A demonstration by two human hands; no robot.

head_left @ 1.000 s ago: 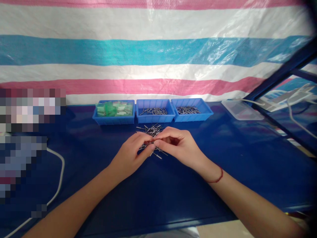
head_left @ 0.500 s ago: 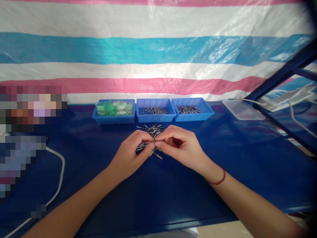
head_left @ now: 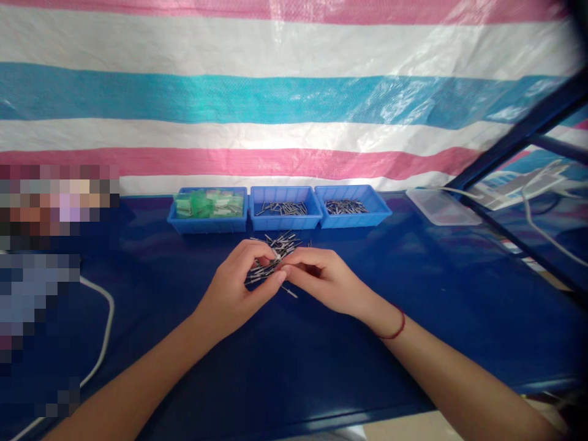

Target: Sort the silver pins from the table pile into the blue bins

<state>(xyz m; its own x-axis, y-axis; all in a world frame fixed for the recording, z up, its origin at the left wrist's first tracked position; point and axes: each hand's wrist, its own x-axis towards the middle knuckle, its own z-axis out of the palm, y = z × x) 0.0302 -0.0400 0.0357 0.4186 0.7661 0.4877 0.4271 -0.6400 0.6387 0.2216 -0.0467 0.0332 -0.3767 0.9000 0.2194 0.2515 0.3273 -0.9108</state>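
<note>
A loose pile of silver blind rivets (head_left: 282,244) lies on the dark blue tabletop, partly covered by my hands. My left hand (head_left: 239,275) reaches in from the left, its thumb and forefinger curled toward each other at the pile. My right hand (head_left: 328,278) meets it from the right, thumb and forefinger pinched together, a reddish cord around its wrist. The fingertips of both hands touch around a small rivet, mostly hidden by them. A single rivet (head_left: 290,293) sticks out at the near side of the pile.
Behind the pile stand three blue bins in a row: the left bin (head_left: 206,226) holds green and clear packets, the middle bin (head_left: 287,223) and right bin (head_left: 356,219) hold rivets. A clear plastic lid (head_left: 443,207) lies rightward. White cable (head_left: 110,318) runs along the left; a dark frame (head_left: 509,141) rises right.
My left forefinger and thumb have moved slightly apart at the tips. Both hands still meet over the pile. The whole view has shifted a little.
</note>
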